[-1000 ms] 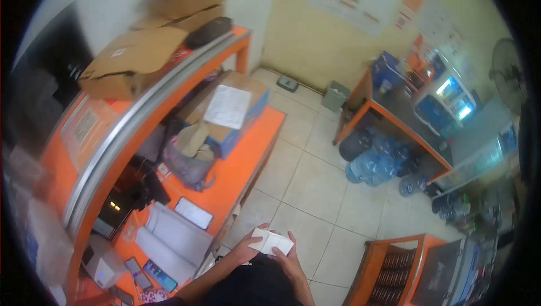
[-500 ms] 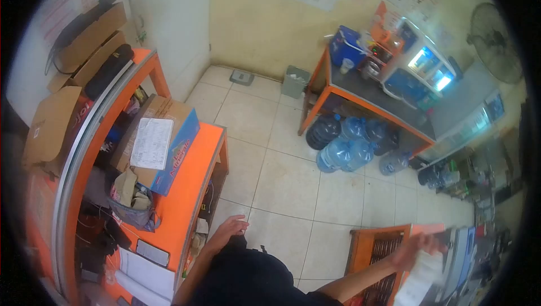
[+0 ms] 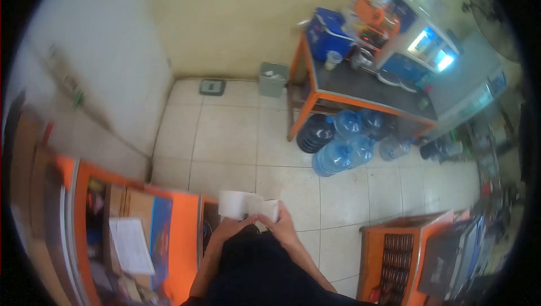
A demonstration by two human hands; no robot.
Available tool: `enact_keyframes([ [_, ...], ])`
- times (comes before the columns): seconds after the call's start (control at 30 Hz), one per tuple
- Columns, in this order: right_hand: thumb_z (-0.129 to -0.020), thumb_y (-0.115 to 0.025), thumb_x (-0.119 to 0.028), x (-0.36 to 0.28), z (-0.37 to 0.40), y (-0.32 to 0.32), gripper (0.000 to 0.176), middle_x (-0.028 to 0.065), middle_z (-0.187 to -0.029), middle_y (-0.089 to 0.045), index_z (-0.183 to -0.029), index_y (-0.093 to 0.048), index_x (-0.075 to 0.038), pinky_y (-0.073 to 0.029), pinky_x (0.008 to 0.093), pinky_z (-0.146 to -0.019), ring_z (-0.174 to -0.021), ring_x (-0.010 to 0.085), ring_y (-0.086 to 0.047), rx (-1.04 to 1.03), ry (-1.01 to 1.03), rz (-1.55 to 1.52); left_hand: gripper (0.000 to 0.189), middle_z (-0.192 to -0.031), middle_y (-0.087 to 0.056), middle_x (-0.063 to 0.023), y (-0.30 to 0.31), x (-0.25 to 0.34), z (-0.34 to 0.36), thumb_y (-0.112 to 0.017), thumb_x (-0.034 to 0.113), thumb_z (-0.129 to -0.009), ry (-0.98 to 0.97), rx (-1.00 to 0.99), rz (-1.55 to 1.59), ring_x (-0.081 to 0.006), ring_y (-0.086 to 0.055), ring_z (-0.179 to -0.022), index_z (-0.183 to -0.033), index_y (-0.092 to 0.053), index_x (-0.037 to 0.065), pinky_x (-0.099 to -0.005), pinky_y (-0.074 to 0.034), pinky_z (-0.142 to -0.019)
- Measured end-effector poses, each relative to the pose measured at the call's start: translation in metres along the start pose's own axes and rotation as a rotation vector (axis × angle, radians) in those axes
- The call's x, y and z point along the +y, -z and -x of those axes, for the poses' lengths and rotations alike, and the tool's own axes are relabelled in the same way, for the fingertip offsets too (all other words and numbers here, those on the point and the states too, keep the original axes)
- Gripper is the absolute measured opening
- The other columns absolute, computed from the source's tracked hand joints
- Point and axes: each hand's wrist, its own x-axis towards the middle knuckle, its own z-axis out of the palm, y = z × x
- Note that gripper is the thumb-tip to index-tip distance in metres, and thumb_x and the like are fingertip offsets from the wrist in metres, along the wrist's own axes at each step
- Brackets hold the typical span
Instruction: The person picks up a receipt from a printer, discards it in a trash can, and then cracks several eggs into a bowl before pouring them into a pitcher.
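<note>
A white paper item (image 3: 248, 204), spread like an open booklet, is held in front of the dark-clothed body at the bottom centre. Fingers of my left hand (image 3: 232, 228) close on its lower left part. My right hand (image 3: 280, 228) grips the right end, with its thumb near the middle. Any print on the paper is too blurred to read. Beneath it lie the tiled floor and the edge of the orange table (image 3: 183, 221).
A cardboard box (image 3: 160, 233) with a white sheet (image 3: 131, 245) lies at left. Water jugs (image 3: 333, 156) stand under the far table (image 3: 372, 94). An orange cabinet (image 3: 367, 261) is at lower right. A grey bin (image 3: 273, 83) stands by the wall.
The white paper has come from the far right to the middle, where both hands now hold it. My left hand has closed on it. The camera view has turned and shifted.
</note>
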Motion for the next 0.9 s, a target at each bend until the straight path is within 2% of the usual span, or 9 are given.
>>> enact_keyframes([
  [0.07,-0.092,-0.068,-0.013,-0.019,-0.027,-0.003,0.036,0.0035,-0.099,-0.064,-0.123,-0.051,-0.005,-0.045,0.0235,-0.064,-0.075,0.0080,-0.057,-0.026,0.022,-0.122,0.058,-0.137,-0.051,-0.0112,0.002,0.022,-0.056,-0.065,0.018,-0.095,-0.103,-0.076,0.014,-0.0201,-0.050,-0.122,-0.145,-0.039,0.005,-0.0318,-0.041,-0.104],
  [0.17,-0.096,-0.062,-0.012,-0.057,-0.085,0.021,0.046,0.0085,-0.121,-0.058,-0.137,-0.042,-0.003,-0.046,0.0282,-0.088,-0.105,0.0149,-0.057,0.042,0.099,-0.189,0.055,-0.143,-0.048,-0.0112,0.006,0.105,-0.125,-0.054,0.014,-0.100,0.021,-0.171,0.004,-0.0202,-0.047,-0.126,-0.150,-0.033,0.005,-0.0329,-0.038,-0.107],
  [0.23,-0.096,-0.061,-0.011,-0.074,-0.125,0.039,0.060,0.0125,-0.137,-0.048,-0.149,-0.031,-0.006,-0.037,0.0348,-0.106,-0.129,0.0205,-0.044,0.006,0.155,-0.294,0.055,-0.143,-0.048,-0.0140,0.010,0.116,-0.176,-0.051,0.011,-0.100,-0.148,-0.213,-0.161,-0.0231,-0.046,-0.129,-0.151,-0.032,0.006,-0.0348,-0.036,-0.109],
  [0.37,-0.092,-0.067,-0.015,-0.102,-0.219,0.054,0.077,0.0162,-0.142,-0.043,-0.153,-0.021,-0.010,-0.034,0.0378,-0.110,-0.133,0.0256,-0.041,-0.038,0.141,-0.206,0.060,-0.143,-0.045,-0.0204,0.017,0.111,-0.288,-0.049,0.008,-0.095,-0.496,-0.252,-0.541,-0.0328,-0.042,-0.134,-0.152,-0.029,0.007,-0.0391,-0.033,-0.112],
  [0.43,-0.089,-0.072,-0.021,-0.106,-0.271,0.057,0.086,0.0189,-0.146,-0.040,-0.155,-0.017,-0.009,-0.030,0.0403,-0.113,-0.137,0.0291,-0.037,-0.081,0.158,-0.037,0.066,-0.143,-0.042,-0.0226,0.014,0.110,-0.330,-0.053,0.010,-0.091,-0.357,-0.274,-0.273,-0.0385,-0.040,-0.134,-0.153,-0.029,0.008,-0.0417,-0.032,-0.113],
  [0.53,-0.084,-0.078,-0.025,-0.095,-0.371,0.068,0.096,0.0234,-0.149,-0.034,-0.155,-0.015,-0.009,-0.023,0.0417,-0.117,-0.141,0.0332,-0.031,-0.168,0.133,0.068,0.072,-0.146,-0.038,-0.0243,0.029,0.140,-0.402,-0.057,0.011,-0.086,-0.425,-0.226,-0.620,-0.0433,-0.036,-0.135,-0.152,-0.030,0.009,-0.0445,-0.031,-0.113],
  [0.6,-0.080,-0.081,-0.018,-0.129,-0.434,0.070,0.096,0.0225,-0.142,-0.039,-0.153,-0.018,-0.011,-0.036,0.0399,-0.109,-0.132,0.0300,-0.041,-0.157,0.062,0.042,0.072,-0.147,-0.037,-0.0244,0.042,0.143,-0.451,-0.058,0.010,-0.085,-0.391,-0.240,-0.794,-0.0437,-0.035,-0.136,-0.152,-0.031,0.009,-0.0450,-0.030,-0.114],
  [0.7,-0.081,-0.078,-0.007,-0.152,-0.526,0.066,0.084,0.0157,-0.130,-0.049,-0.149,-0.028,-0.013,-0.049,0.0342,-0.095,-0.119,0.0226,-0.053,-0.101,-0.023,-0.065,0.056,-0.145,-0.042,-0.0231,0.082,0.173,-0.523,-0.047,-0.007,-0.084,-0.319,-0.203,-0.586,-0.0415,-0.038,-0.135,-0.139,-0.044,0.001,-0.0440,-0.030,-0.113],
  [0.9,-0.083,-0.073,-0.003,-0.187,-0.689,0.046,0.063,0.0117,-0.121,-0.058,-0.137,-0.042,-0.012,-0.048,0.0345,-0.096,-0.112,0.0240,-0.059,-0.292,-0.124,-0.295,0.036,-0.134,-0.053,-0.0192,0.166,0.233,-0.611,-0.053,-0.007,-0.086,-0.333,0.091,-0.300,-0.0349,-0.051,-0.127,-0.119,-0.063,0.003,-0.0389,-0.039,-0.107],
])
